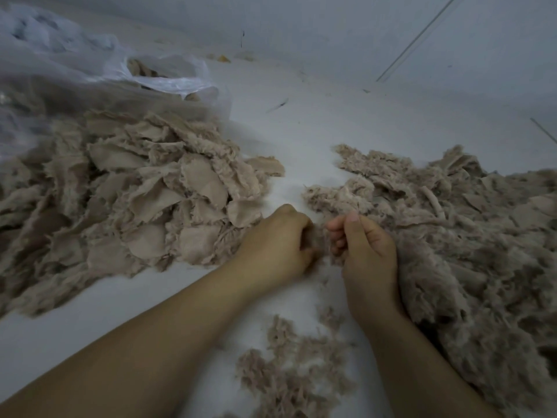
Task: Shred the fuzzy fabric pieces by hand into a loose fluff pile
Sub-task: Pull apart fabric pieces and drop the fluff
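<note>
A heap of beige fuzzy fabric pieces (144, 188) lies on the left of the white surface. On the right spreads a big loose fluff pile (458, 236). Between them, my left hand (275, 245) and my right hand (366, 254) each grip one end of a small fabric piece (319, 239), which is stretched and fraying between them. My right hand rests against the edge of the fluff pile. Most of the held piece is hidden by my fingers.
A clear plastic bag (90, 73) with more fabric lies at the back left. A smaller tuft of fluff (295, 372) sits near the front between my forearms. The white surface (301, 122) runs back to a pale wall (331, 25).
</note>
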